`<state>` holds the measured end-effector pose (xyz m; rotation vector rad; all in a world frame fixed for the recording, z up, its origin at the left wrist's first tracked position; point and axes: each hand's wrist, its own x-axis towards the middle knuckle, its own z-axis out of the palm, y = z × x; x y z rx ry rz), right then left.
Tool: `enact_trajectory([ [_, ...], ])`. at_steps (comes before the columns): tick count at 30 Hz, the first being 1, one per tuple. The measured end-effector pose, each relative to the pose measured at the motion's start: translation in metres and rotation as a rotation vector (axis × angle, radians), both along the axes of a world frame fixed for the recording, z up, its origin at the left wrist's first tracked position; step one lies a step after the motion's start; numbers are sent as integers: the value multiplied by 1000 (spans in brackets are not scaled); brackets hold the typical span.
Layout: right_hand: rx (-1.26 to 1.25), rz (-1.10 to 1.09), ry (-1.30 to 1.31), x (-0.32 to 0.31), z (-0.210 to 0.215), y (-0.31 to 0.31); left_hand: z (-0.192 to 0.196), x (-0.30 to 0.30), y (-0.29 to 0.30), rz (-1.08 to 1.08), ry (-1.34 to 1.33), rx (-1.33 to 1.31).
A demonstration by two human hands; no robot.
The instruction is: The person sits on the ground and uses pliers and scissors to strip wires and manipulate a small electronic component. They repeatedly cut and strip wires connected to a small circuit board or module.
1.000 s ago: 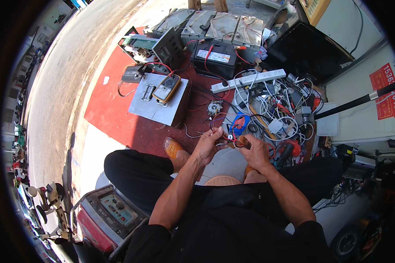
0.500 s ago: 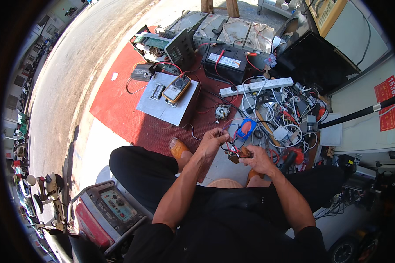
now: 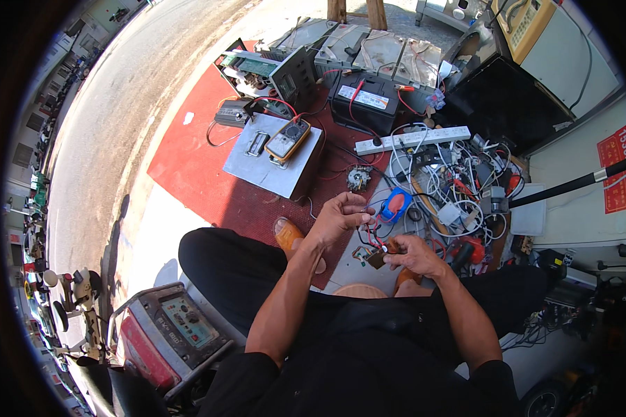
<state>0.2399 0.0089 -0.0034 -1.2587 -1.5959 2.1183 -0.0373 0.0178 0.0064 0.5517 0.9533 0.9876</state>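
My left hand [image 3: 343, 217] is closed in a pinch on thin wires, just above the small circuit board [image 3: 376, 260]. My right hand [image 3: 417, 256] grips that board at its right side, where a brown part shows beside the thumb. Red and black wires [image 3: 375, 235] run up from the board toward my left fingers. Just beyond my hands lies a round blue object with a red middle [image 3: 396, 204]. A small metal-coloured round component [image 3: 358, 178] rests on the mat's right part.
A multimeter [image 3: 288, 141] lies on a silver metal box [image 3: 275, 172] on the red mat [image 3: 188, 156]. Behind stand a black battery [image 3: 364, 102] and an opened device [image 3: 268, 76]. Tangled cables and a white power strip [image 3: 414, 140] fill the right; a red generator [image 3: 149, 353] stands at lower left.
The board has tilted, so more of its face shows between my hands. My left fingers have lifted slightly from it, still on the wires. The whole view has shifted a little.
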Motion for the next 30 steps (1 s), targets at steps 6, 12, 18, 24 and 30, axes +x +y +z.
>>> enact_trajectory([
  [6, 8, 22, -19, 0, -1, -1, 7, 5, -6, -69, 87, 130],
  [12, 2, 3, -20, 3, -12, 0, 20, 8, -9, -136, 230, 140],
  [18, 222, 12, -37, -6, -17, -6, 20, 23, -17, -154, 376, 222],
  [24, 641, 24, -378, -5, 22, -6, 7, 43, -27, -26, 685, 506],
  [30, -201, -474, 199, -16, 48, 0, 12, 37, -25, -37, 838, 517],
])
